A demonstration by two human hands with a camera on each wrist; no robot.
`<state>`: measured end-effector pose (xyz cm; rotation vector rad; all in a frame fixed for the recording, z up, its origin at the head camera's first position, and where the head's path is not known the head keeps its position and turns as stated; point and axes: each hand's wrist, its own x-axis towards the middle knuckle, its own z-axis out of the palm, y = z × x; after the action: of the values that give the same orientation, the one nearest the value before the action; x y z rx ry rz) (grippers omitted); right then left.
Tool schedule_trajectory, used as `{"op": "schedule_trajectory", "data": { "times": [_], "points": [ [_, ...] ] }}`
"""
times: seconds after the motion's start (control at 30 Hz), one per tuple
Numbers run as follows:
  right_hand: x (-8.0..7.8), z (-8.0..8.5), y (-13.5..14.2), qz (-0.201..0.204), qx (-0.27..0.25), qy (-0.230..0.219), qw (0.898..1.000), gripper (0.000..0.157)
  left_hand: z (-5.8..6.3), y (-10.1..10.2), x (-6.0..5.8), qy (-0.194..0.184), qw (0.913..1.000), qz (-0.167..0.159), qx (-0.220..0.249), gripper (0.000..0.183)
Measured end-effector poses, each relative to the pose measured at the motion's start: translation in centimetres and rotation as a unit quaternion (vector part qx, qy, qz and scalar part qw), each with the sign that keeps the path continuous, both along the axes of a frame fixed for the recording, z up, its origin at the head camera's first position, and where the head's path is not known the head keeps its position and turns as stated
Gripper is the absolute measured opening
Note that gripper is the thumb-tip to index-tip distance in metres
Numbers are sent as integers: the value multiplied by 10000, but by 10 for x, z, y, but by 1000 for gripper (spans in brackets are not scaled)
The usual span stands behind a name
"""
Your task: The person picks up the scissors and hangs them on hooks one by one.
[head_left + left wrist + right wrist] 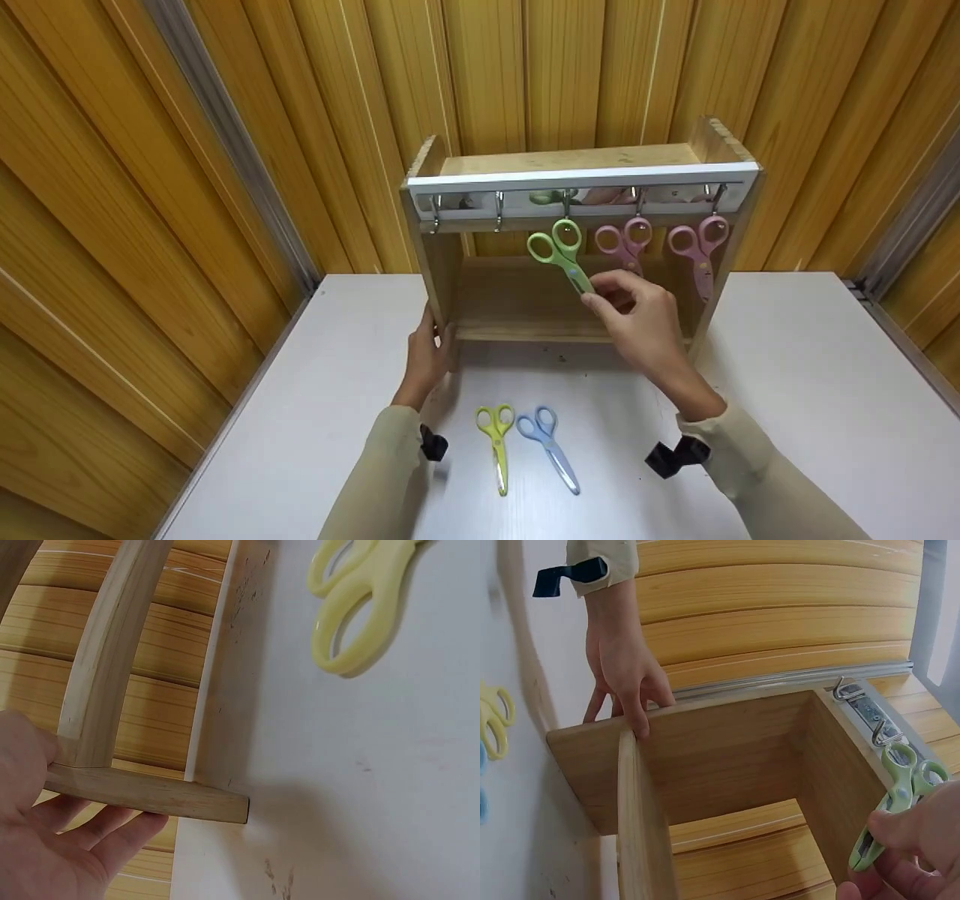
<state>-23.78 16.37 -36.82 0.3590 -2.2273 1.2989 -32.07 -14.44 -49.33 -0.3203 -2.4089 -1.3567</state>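
My right hand (649, 319) pinches the blades of green-handled scissors (564, 256) between thumb and fingers. One handle loop of these scissors is right at the middle metal hook (567, 202) of a small wooden rack (525, 334); in the right wrist view, that loop (900, 756) overlaps the hook's tip. My left hand (427, 360) grips the lower left side panel of the rack, and the left wrist view has its fingers (127, 840) behind the panel (180, 799). Two pink scissors (703, 251) hang on the hooks to the right.
Yellow scissors (496, 439) and blue scissors (551, 446) lie on the white table (315, 420) in front of the rack. Two hooks on the left (499, 210) carry nothing. Wood-patterned walls (487, 67) stand behind and to the sides.
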Motion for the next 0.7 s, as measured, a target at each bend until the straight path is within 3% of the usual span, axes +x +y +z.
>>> {"op": "schedule_trajectory", "data": {
  "times": [0.2, 0.7],
  "points": [
    [-4, -6, -5, -128, -155, -163, 9997, 14, -2, 0, 0, 167, 9998, 6, -98, 62],
    [-8, -16, -8, -223, -245, -160, 9993, 16, 0, 1, 0, 129, 9999, -13, -34, 63]
  ]
}}
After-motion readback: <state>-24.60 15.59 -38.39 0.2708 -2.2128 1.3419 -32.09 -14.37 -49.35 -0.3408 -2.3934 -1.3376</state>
